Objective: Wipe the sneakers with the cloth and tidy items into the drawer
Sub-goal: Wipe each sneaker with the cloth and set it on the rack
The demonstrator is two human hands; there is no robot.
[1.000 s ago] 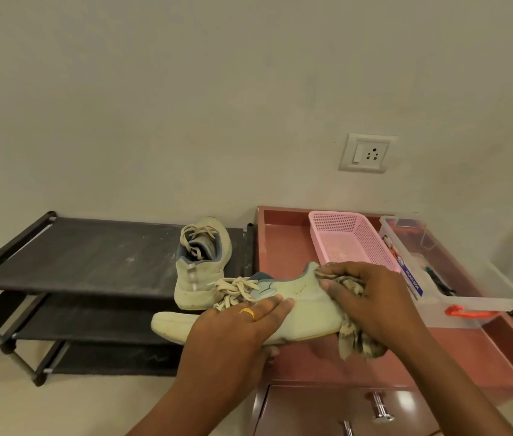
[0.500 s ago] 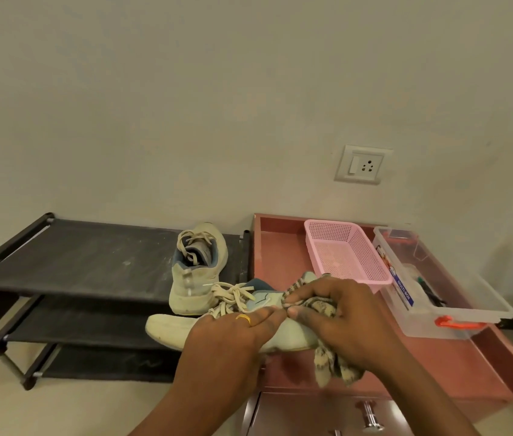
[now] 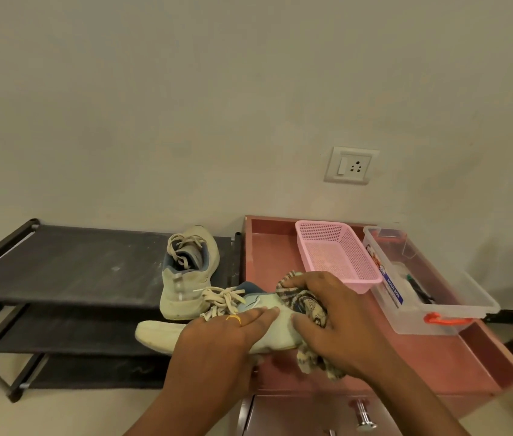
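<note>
The left hand (image 3: pixel 217 336) holds a pale sneaker (image 3: pixel 160 336) on its side, over the front left corner of the red tabletop (image 3: pixel 422 366). Its fingers lie flat across the shoe and the thumb is tucked under. The right hand (image 3: pixel 340 316) has its fingers curled round a striped cloth (image 3: pixel 304 300) and presses it on the heel end. The other sneaker (image 3: pixel 185 278) sits on the black shoe rack (image 3: pixel 75 269). A pink basket (image 3: pixel 333 256) and a clear box (image 3: pixel 437 297) stand on the tabletop. A drawer (image 3: pixel 311 416) with a shiny knob shows below.

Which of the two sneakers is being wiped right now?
The nearer sneaker, held by the left hand while the right hand presses the cloth to its heel; the other sneaker stands untouched on the shoe rack.
</note>
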